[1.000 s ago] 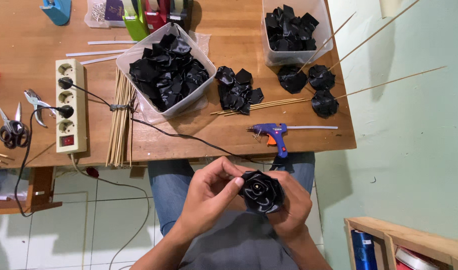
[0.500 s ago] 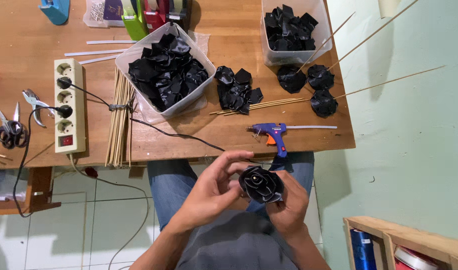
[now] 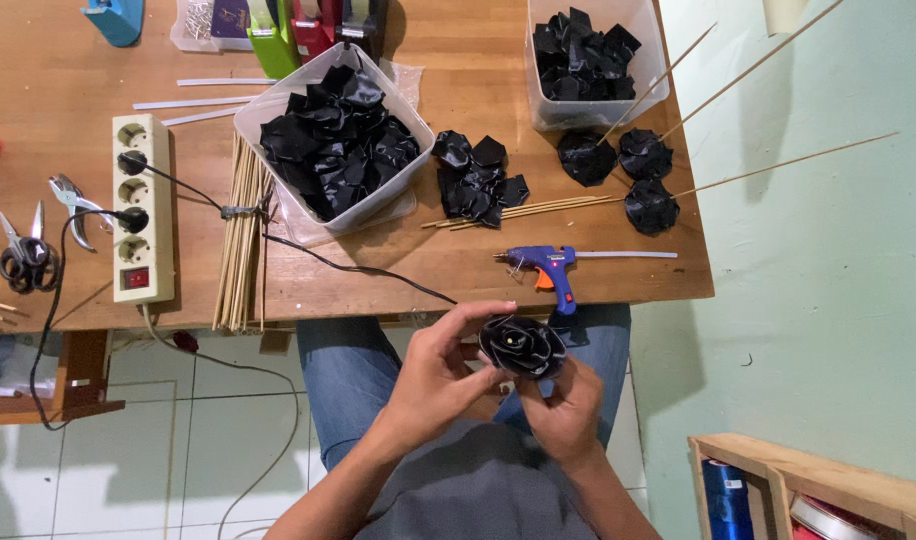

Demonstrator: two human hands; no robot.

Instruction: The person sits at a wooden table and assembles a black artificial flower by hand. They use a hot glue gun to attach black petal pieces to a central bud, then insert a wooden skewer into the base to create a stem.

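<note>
Your left hand [image 3: 440,378] and right hand [image 3: 563,410] both pinch the black paper rose [image 3: 521,345] over your lap, near the wooden table [image 3: 58,90]'s edge. Below: white floor tiles [image 3: 158,440]; right: a green wall [image 3: 828,300].

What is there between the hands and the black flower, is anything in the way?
Nothing visible. The left hand and the right hand both already touch the black flower, holding it over the lap in front of the table edge. The blue glue gun lies on the table beyond it, apart from the flower.
</note>
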